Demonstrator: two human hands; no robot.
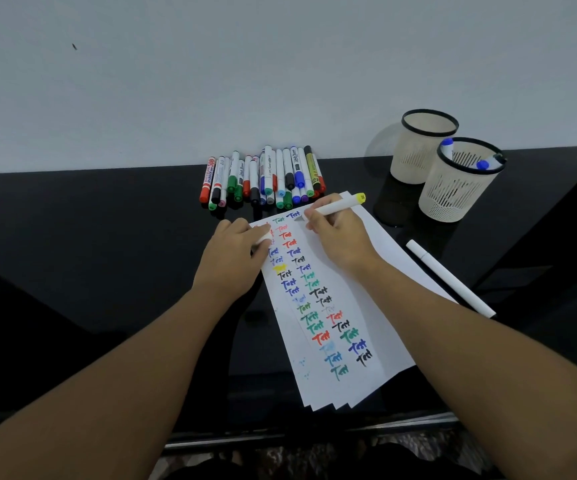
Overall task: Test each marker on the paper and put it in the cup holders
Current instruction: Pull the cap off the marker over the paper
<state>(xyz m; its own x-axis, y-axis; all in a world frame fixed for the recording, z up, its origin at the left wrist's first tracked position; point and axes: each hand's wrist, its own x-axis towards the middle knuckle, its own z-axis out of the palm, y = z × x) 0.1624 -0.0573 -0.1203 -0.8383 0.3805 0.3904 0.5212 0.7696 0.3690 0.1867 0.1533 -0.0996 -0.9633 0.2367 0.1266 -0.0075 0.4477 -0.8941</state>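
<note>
White cylindrical marker (337,205) pinched in right hand (340,240) — left hand (231,261) grips its cap (263,239) on smooth paper (377,271).

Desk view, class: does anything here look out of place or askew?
One white marker lies alone on the black desk right of the paper, apart from the marker pile and outside both cup holders. The paper sheets sit fanned and skewed. Nothing looks spilled or damaged.

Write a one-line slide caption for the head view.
Right hand tests a white marker on paper; left hand holds its cap.
</note>
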